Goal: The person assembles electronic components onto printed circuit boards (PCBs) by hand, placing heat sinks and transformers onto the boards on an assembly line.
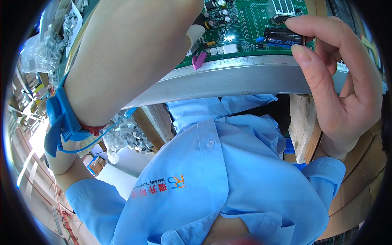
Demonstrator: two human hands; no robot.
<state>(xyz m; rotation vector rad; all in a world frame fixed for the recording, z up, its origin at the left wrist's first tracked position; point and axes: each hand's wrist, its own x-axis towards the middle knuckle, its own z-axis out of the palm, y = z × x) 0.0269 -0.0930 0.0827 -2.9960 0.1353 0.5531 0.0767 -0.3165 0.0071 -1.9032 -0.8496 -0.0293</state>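
A black cylindrical capacitor (281, 37) with pale blue print lies sideways over the front of the green circuit board (250, 28). Its right end is pinched between thumb and forefinger of my right hand (341, 77). My left hand (163, 32) reaches across the board's left part, and its fingers are mostly hidden or cut off by the top edge. A whitish covering shows at one fingertip beside the small parts. Just below it, a pink-purple piece (199, 61) sits at the board's front edge. I cannot tell what the left fingers hold.
A metal rail (241, 77) runs along the board's front edge. A silver heatsink (280, 9) stands behind the capacitor. My left arm wears a blue wrist strap (65, 114) with a cord. Clear bags of parts (43, 53) lie at far left, and more metal parts (128, 134) lie below.
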